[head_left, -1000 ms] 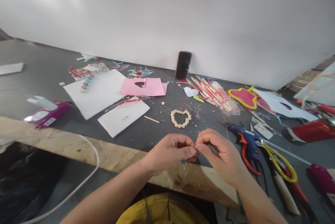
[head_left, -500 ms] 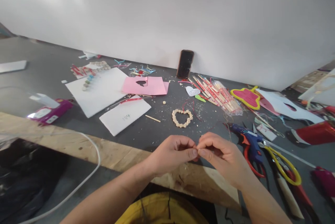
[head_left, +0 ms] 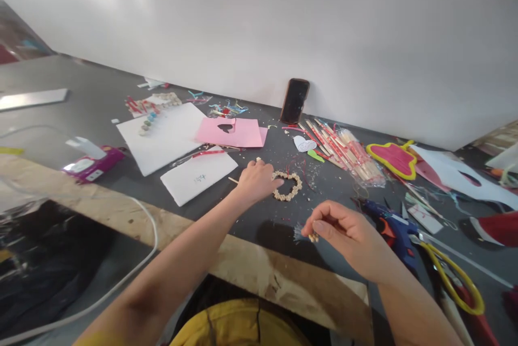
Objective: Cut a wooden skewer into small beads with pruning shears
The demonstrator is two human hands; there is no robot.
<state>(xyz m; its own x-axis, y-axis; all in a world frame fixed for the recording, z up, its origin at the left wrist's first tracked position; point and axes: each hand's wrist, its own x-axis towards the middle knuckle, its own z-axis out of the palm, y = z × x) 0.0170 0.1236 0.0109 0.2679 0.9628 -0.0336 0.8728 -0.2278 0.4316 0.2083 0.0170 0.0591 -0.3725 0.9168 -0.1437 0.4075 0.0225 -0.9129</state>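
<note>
A beige heart-shaped ring of small pieces (head_left: 298,188) lies on the dark table. Just left of it my left hand (head_left: 259,180) reaches palm down over the table, its thumb over the heart's left side. Its fingertips are bent beside a small beige piece (head_left: 259,160), and whether they grip it is unclear. My right hand (head_left: 338,230) is pinched on a small beige cluster (head_left: 313,237), near the table's front edge. Some thin, pale strands (head_left: 298,232) show at its fingertips.
Behind are a white paper heart (head_left: 304,143), a phone (head_left: 295,100) and red-wrapped sticks (head_left: 343,151). A blue glue gun (head_left: 394,227) and yellow-handled scissors (head_left: 457,276) lie right. Pink paper (head_left: 246,133), white boards (head_left: 198,176) and a purple tool (head_left: 95,165) are left.
My hands have parted. The left moved forward and left to beside the heart; the right stays near the front edge, its beige cluster now visible. The view has shifted slightly left.
</note>
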